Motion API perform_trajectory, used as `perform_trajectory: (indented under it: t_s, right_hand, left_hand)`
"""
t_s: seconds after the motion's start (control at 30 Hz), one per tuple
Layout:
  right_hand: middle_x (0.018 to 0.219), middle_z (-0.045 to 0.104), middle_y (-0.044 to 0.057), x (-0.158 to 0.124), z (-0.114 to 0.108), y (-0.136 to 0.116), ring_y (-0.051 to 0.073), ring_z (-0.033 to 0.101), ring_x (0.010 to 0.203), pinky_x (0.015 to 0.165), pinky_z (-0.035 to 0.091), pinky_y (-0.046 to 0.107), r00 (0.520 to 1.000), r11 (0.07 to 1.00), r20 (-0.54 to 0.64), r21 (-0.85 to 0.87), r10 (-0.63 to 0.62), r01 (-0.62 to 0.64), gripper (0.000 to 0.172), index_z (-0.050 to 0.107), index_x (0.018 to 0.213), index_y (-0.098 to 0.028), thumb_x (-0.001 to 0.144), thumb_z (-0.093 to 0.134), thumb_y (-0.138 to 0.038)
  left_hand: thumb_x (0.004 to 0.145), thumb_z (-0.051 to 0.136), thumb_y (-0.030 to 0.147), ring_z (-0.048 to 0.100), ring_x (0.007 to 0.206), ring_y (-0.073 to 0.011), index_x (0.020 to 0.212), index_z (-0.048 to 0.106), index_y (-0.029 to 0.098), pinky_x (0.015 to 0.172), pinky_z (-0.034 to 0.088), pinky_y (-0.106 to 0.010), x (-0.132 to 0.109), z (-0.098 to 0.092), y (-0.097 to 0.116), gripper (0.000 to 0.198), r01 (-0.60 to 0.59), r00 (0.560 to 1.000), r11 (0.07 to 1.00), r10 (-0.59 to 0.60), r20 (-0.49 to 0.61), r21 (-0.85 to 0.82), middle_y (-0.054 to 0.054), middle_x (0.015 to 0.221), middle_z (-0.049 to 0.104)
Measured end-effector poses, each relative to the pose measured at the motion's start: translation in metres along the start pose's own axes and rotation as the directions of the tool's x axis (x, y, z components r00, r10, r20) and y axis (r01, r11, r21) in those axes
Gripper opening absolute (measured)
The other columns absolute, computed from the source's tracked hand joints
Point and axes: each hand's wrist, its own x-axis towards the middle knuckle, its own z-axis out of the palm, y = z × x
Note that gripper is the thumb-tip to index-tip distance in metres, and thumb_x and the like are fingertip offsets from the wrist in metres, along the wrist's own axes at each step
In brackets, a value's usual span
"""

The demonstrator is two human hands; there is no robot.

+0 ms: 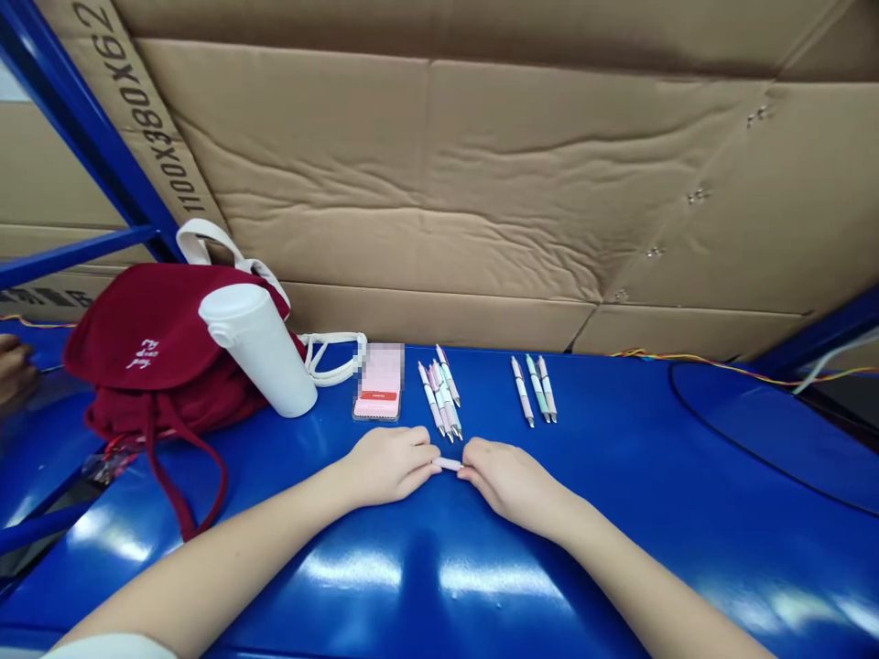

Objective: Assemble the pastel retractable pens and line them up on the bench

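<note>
Between my two hands, low over the blue tabletop, a pale pink and white pen [449, 464] lies nearly level. My left hand [395, 465] pinches one end of it, and my right hand [508, 480] pinches the other; the fingers hide both ends. Just beyond my hands is a loose bunch of pens [439, 398] in white, pink and pale green. Farther right, a group of three pens [534, 389] lies side by side, two pinkish and one mint green. A phone [377, 403] with a lit pink screen rests to the left of the bunch.
A dark red backpack [171, 339] stands at the left with a white bottle [261, 348] leaning against it. Cardboard [481, 183] walls off the back. A black cable [742, 439] curves across the right side. Another person's hand [15, 371] shows at the far left edge.
</note>
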Motion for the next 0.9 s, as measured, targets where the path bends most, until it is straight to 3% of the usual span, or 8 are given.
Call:
perform_trajectory:
  t_s: [0.1, 0.27, 0.43, 0.7, 0.83, 0.9]
  right_hand:
    - [0.086, 0.058, 0.004, -0.0021, -0.0022, 0.0002, 0.015, 0.053, 0.066, 0.056, 0.036, 0.025, 1.0, 1.0, -0.021, 0.028, 0.012, -0.011, 0.011, 0.049, 0.086, -0.018, 0.091, 0.044, -0.027]
    - [0.087, 0.058, 0.004, -0.0024, -0.008, 0.0065, 0.015, 0.055, 0.074, 0.066, 0.042, 0.027, 0.998, 0.981, -0.056, 0.194, 0.004, 0.007, 0.019, 0.054, 0.091, -0.019, 0.093, 0.039, -0.031]
    - [0.086, 0.057, 0.005, -0.0007, -0.0042, 0.0087, 0.015, 0.055, 0.074, 0.066, 0.043, 0.026, 0.996, 0.982, -0.085, 0.19, -0.002, 0.019, 0.019, 0.057, 0.087, -0.018, 0.092, 0.04, -0.026]
    - [0.085, 0.059, 0.004, -0.0003, -0.0051, 0.0077, 0.015, 0.056, 0.074, 0.066, 0.042, 0.026, 0.998, 0.988, -0.059, 0.156, 0.024, -0.015, 0.025, 0.058, 0.085, -0.018, 0.094, 0.037, -0.029]
    - [0.086, 0.058, 0.004, -0.0006, -0.0025, 0.0065, 0.013, 0.054, 0.069, 0.061, 0.041, 0.025, 0.994, 0.982, -0.094, 0.187, 0.049, -0.031, 0.01, 0.053, 0.09, -0.018, 0.089, 0.046, -0.026]
    - [0.087, 0.058, 0.004, -0.0009, -0.0026, 0.0058, 0.014, 0.055, 0.071, 0.062, 0.041, 0.025, 0.993, 0.979, -0.094, 0.199, 0.065, -0.045, 0.013, 0.052, 0.094, -0.018, 0.087, 0.05, -0.029]
  left_hand:
    - [0.094, 0.035, 0.032, 0.058, 0.075, -0.0125, 0.094, 0.062, 0.021, 0.063, 0.044, -0.022, 0.0006, -0.0007, 0.0006, 0.028, 0.005, 1.0, 1.0, -0.005, -0.005, -0.014, -0.001, 0.086, 0.058]
    - [0.092, 0.039, 0.032, 0.06, 0.08, -0.0145, 0.107, 0.055, 0.021, 0.068, 0.046, -0.024, 0.0027, -0.0007, 0.0016, 0.025, 0.076, 0.996, 0.995, -0.079, -0.038, -0.065, -0.002, 0.092, 0.062]
    - [0.093, 0.037, 0.031, 0.058, 0.074, -0.0139, 0.094, 0.056, 0.02, 0.063, 0.043, -0.023, 0.0032, 0.001, 0.0014, 0.022, 0.083, 0.996, 0.997, -0.083, -0.013, 0.005, -0.001, 0.084, 0.06]
    - [0.093, 0.037, 0.031, 0.058, 0.074, -0.0134, 0.097, 0.057, 0.021, 0.061, 0.042, -0.022, 0.0039, -0.0007, -0.0003, 0.023, 0.091, 0.996, 0.996, -0.091, -0.004, 0.013, -0.001, 0.084, 0.059]
    - [0.092, 0.036, 0.031, 0.058, 0.073, -0.0135, 0.095, 0.057, 0.021, 0.061, 0.042, -0.023, 0.0034, -0.0001, -0.0005, 0.023, 0.081, 0.997, 0.997, -0.081, -0.001, 0.016, -0.001, 0.083, 0.058]
    - [0.093, 0.036, 0.031, 0.058, 0.073, -0.0135, 0.095, 0.056, 0.021, 0.061, 0.042, -0.023, 0.0032, 0.0003, -0.0006, 0.023, 0.077, 0.997, 0.997, -0.077, 0.0, 0.019, -0.001, 0.082, 0.058]
